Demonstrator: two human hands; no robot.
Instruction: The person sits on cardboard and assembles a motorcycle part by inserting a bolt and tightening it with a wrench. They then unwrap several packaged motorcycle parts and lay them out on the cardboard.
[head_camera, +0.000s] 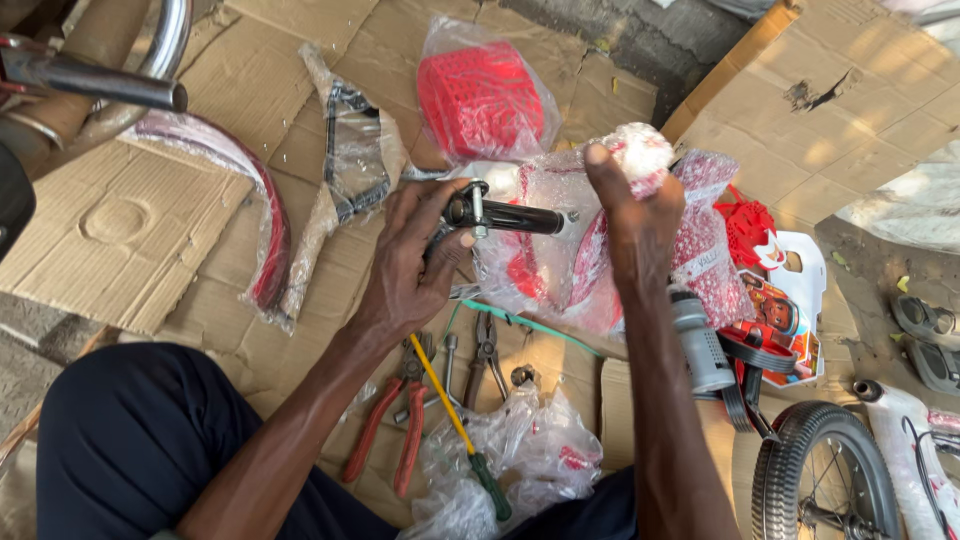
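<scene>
My left hand (415, 250) grips a black handlebar part (505, 216) with a metal clamp at its near end; the black grip sticks out to the right. My right hand (632, 215) is closed around a crumpled wad of clear bubble wrap (640, 150) just right of the grip's tip. Both hands hover over plastic-wrapped red bicycle parts (540, 270) lying on flattened cardboard (130, 230).
Red-handled pliers (390, 420), a yellow-shafted screwdriver (455, 420), a second pair of pliers (487, 360) and loose plastic bags lie by my knees. A wrapped red basket (480, 100), a wrapped mudguard (255, 210), a grey grip (700, 345), a small wheel (825, 475) and sandals (925, 340) surround them.
</scene>
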